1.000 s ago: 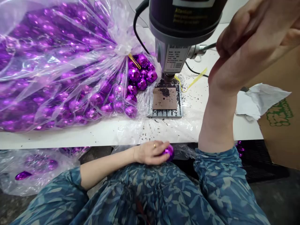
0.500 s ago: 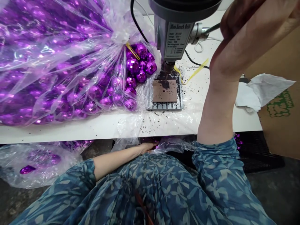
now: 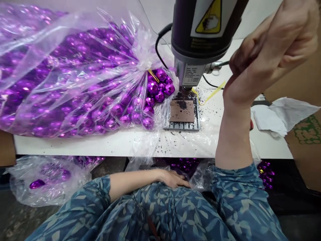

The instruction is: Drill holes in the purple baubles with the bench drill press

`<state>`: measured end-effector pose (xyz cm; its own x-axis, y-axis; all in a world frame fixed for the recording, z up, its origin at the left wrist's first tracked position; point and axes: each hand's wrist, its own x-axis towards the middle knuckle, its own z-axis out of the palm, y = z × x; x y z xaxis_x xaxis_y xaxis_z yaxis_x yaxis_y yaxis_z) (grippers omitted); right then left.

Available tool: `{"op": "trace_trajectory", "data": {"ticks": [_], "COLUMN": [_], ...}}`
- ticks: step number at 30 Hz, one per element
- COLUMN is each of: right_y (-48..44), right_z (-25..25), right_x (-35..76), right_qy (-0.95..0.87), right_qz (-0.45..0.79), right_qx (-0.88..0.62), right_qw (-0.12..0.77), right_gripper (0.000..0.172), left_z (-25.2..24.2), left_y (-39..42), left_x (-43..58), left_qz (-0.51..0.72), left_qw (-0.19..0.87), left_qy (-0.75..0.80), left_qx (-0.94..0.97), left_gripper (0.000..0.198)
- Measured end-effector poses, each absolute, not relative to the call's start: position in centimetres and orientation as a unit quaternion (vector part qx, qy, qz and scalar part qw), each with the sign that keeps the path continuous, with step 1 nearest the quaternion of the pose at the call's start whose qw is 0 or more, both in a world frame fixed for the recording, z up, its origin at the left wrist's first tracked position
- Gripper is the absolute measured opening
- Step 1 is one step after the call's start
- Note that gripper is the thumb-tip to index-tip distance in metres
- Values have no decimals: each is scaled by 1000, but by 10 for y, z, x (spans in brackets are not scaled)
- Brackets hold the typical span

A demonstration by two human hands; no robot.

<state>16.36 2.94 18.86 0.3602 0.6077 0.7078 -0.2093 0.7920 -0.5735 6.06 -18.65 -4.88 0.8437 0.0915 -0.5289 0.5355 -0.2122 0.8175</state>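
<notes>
My right hand [image 3: 263,57] is raised at the right, closed in a fist round the feed lever [image 3: 219,63] of a mini bench drill [image 3: 200,30]. The drill's bit hangs just above a brown backing plate [image 3: 182,111] on its slotted base, which is strewn with dark chips. Down on my lap rests my left hand [image 3: 173,179], fingers lying flat and holding nothing, at the mouth of a plastic bag of purple faceted balls [image 3: 184,164] under the table edge.
A large clear bag of purple faceted balls [image 3: 75,77] fills the left of the white table [image 3: 100,147], touching the drill base. Another bag [image 3: 47,177] lies on the floor at left. White paper [image 3: 278,113] and a cardboard box [image 3: 306,140] are at right.
One second ago my left hand held a purple ball on my lap. It reached under the table into the bag and now lies flat without the ball. The right hand stayed on the lever.
</notes>
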Motion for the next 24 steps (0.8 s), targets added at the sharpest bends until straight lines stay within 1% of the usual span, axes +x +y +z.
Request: {"op": "trace_trajectory", "data": {"ticks": [3,5,6,8,10,11,13,14,15,17,18,20,22,24], "right_y": [33,35,35,34,34,34,34,35,35,36,36,36,35,35], "right_z": [187,186,186,184,183,183,183,183,183,183,183,182,182,182], "right_x": [160,159,160,162,164,165,165,165,165,164,164,164,165,165], "right_qy": [-496,-500,-506,-519,-525,-526,-521,-516,-511,-499,-496,-501,-510,-516], "right_qz": [170,164,168,173,173,174,178,183,188,197,197,195,189,184], "right_qx": [-128,-125,-135,-157,-165,-162,-153,-151,-151,-149,-149,-152,-150,-146], "right_qw": [842,841,835,822,817,816,821,823,825,831,832,830,825,824], "right_gripper": [43,46,48,51,52,52,52,53,54,56,57,58,57,56], "left_z": [-42,-27,-16,10,36,46,57,59,58,51,46,37,33,35], "left_y": [-187,-182,-176,-153,-116,-93,-47,-26,-7,21,31,41,45,42], "left_x": [67,67,64,49,24,10,-17,-27,-35,-44,-45,-44,-42,-42], "left_qz": [-194,-160,-124,-10,129,194,283,286,261,193,166,150,169,221], "left_qw": [507,446,429,423,406,368,242,178,137,92,82,70,72,100], "left_qy": [202,222,231,267,374,436,555,604,633,655,651,632,619,622], "left_qx": [815,852,864,866,824,798,744,722,716,725,736,757,764,745], "left_gripper": [48,41,37,30,31,33,35,36,35,38,41,45,46,50]}}
